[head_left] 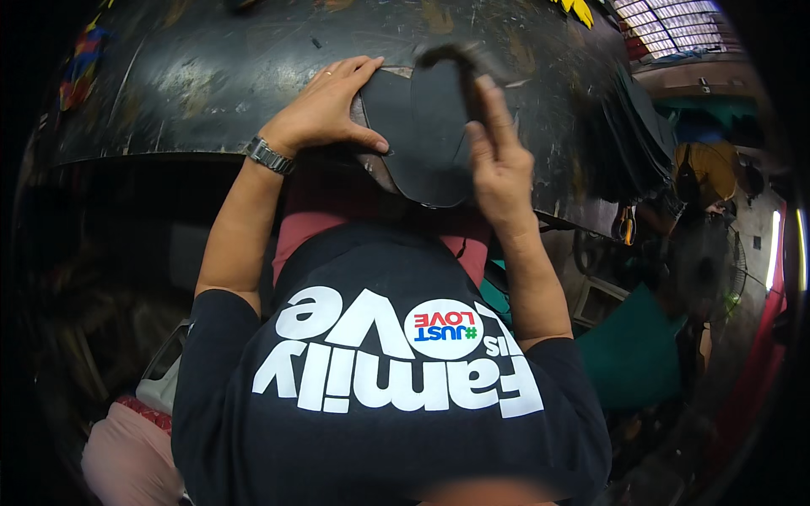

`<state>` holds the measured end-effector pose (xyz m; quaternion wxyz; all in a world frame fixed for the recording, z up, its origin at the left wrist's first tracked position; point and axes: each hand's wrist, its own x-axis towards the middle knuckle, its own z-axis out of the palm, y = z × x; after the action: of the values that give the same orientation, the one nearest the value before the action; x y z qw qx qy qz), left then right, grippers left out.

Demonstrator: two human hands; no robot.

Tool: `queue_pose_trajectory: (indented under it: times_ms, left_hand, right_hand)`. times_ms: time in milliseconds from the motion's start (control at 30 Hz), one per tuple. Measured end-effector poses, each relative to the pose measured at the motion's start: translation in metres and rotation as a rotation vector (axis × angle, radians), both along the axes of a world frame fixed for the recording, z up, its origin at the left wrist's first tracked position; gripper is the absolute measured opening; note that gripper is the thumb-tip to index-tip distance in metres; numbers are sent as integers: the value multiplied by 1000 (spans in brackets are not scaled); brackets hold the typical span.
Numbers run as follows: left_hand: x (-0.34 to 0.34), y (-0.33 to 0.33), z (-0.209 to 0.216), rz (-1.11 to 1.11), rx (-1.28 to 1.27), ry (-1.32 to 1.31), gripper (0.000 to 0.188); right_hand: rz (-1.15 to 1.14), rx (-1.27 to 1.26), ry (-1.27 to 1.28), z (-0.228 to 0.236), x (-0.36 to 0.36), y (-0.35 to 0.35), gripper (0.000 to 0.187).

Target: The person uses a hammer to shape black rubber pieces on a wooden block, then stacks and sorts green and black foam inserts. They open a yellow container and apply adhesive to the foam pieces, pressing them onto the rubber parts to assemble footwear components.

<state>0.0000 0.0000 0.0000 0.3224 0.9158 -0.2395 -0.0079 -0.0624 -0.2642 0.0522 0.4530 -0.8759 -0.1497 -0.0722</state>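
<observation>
A flat black piece (422, 126) with a rounded end lies at the near edge of the worktable, partly overhanging it. Brownish material (379, 169) shows along its left side. My left hand (330, 105) rests at that side, fingers stretched out and thumb spread on the piece, steadying it. Over the piece's right part, my right hand (501, 160) is closed around a dark tool, apparently a hammer (468, 63), smeared by motion. Whether its head touches the piece I cannot tell.
The dark, scuffed worktable (228, 93) curves across the top. Black sheets (629, 126) hang over its right end, with orange-handled scissors (625, 226) beside them. A green sheet (633, 346) and a fan (736, 266) stand at the right. A pale chair (160, 384) is at lower left.
</observation>
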Motion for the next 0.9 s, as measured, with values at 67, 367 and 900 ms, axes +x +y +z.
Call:
queue_pose_trajectory:
  times_ms: [67, 367, 900]
  left_hand:
    - [-1, -2, 0, 13, 35, -27, 119]
    - [2, 6, -3, 5, 10, -71, 120]
    - [0, 6, -4, 13, -6, -44, 119]
  right_hand:
    - [-55, -315, 185, 7, -10, 3, 51]
    - [-7, 271, 43, 24, -50, -14, 50]
    - [-32, -178, 217, 17, -91, -33, 48]
